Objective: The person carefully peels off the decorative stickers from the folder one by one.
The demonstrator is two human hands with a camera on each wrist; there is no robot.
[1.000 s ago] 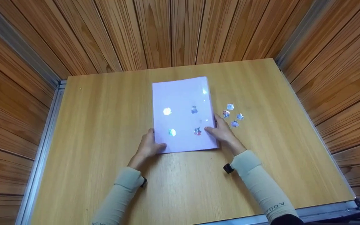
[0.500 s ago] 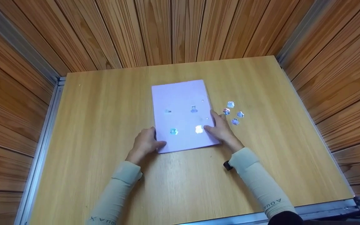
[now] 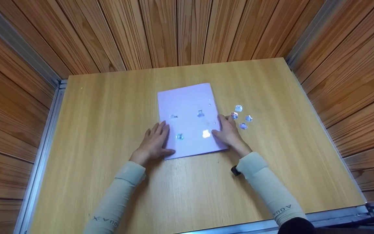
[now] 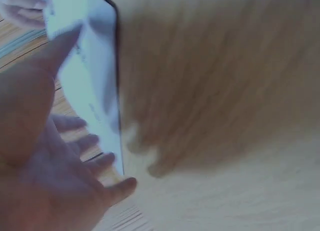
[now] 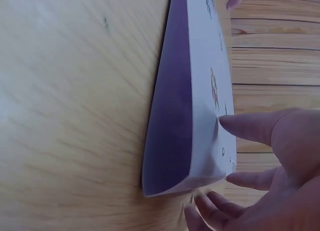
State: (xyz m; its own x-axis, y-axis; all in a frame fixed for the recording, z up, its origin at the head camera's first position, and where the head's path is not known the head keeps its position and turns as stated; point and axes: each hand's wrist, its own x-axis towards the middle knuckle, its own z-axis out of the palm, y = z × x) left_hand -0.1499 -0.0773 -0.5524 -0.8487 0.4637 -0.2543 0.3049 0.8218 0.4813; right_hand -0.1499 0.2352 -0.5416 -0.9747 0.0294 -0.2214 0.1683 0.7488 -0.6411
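A lilac folder lies on the table, its spine to the right; the right wrist view shows a hollow wedge between its covers. Several shiny character stickers dot the front cover. My left hand is at the lower left edge, fingers straight and spread, thumb by the bottom corner. In the left wrist view the fingers overlap the folder's edge. My right hand holds the spine side, with the thumb on the cover and the other fingers along the spine.
Several loose stickers lie on the wooden table, just right of my right hand. Wood-panelled walls rise behind and on both sides. A metal rail runs along the left edge.
The folder has come down flatter onto the table and turned slightly counterclockwise. My left fingers have loosened from its edge and spread out. My right hand stays at the spine.
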